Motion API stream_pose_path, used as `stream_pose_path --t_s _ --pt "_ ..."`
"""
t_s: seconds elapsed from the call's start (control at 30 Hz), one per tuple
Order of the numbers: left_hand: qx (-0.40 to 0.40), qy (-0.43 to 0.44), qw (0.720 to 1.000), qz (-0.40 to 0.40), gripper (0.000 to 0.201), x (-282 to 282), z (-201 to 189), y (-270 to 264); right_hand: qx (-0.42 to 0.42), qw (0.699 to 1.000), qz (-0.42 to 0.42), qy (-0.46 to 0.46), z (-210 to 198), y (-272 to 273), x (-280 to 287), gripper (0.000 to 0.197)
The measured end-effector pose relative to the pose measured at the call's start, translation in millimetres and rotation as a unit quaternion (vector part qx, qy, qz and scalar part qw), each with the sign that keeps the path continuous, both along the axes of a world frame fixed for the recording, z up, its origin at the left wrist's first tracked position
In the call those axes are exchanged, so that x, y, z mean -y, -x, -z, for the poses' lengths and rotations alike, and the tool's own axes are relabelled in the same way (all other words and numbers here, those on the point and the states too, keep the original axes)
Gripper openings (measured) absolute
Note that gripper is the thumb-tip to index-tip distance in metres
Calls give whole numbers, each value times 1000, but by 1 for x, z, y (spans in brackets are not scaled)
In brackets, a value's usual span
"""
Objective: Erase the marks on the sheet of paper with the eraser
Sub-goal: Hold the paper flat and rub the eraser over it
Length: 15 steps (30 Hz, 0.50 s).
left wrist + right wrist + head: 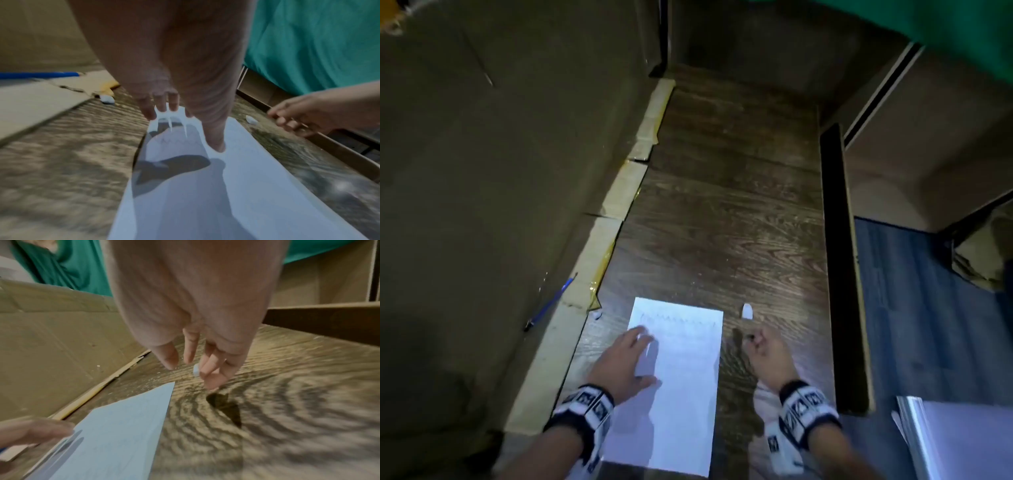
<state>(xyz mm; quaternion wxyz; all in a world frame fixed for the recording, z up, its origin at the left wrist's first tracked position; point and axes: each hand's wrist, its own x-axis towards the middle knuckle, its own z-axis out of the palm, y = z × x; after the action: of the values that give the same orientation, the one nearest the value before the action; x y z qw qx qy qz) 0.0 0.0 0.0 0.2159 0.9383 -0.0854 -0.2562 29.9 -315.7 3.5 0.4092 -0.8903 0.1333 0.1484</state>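
Lying flat on the dark wood-grain desk (722, 212), the sheet of paper (685, 394) sits lengthwise at the near edge, with a faint zigzag pencil line (676, 320) across its far end. The left hand (625, 365) rests on the sheet's left margin, fingers straight and spread, thumb out to the side — palm down, pressing the paper against the desk. The right hand (763, 353) is off the sheet, just past its right edge, with fingers loosely curled and nothing between them. The small white eraser (747, 311) lies on the bare desk just beyond those fingertips (211, 382), near the sheet's far right corner; whether a finger touches it I cannot tell. Flattened cardboard (482, 205) runs along the desk's left edge, and a blue pencil (549, 303) lies on it. A small white scrap (596, 314) sits by the sheet's far left corner — at the cardboard's rim.
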Motion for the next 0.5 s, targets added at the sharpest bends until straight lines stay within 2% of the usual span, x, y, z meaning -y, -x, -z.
stream_pose_path --t_s 0.03,0.1,0.17,0.33,0.43,0.5 --pt "1 9 1000 16 92 5 6 -7 6 1000 23 13 10 -18 -4 14" --pt "10 -21 999 41 106 18 12 -15 -25 995 69 60 15 -47 -14 43" --pt "11 -39 997 61 114 30 20 -17 -52 988 109 92 18 -67 -24 57" --pt "-8 -49 997 52 117 35 31 -3 6 982 144 122 36 -69 -32 32" --pt "-5 -46 998 48 116 37 29 -2 19 987 156 38 31 -57 -30 33" --pt "-5 -45 997 55 116 41 26 -5 11 991 135 -5 26 -41 -30 30"
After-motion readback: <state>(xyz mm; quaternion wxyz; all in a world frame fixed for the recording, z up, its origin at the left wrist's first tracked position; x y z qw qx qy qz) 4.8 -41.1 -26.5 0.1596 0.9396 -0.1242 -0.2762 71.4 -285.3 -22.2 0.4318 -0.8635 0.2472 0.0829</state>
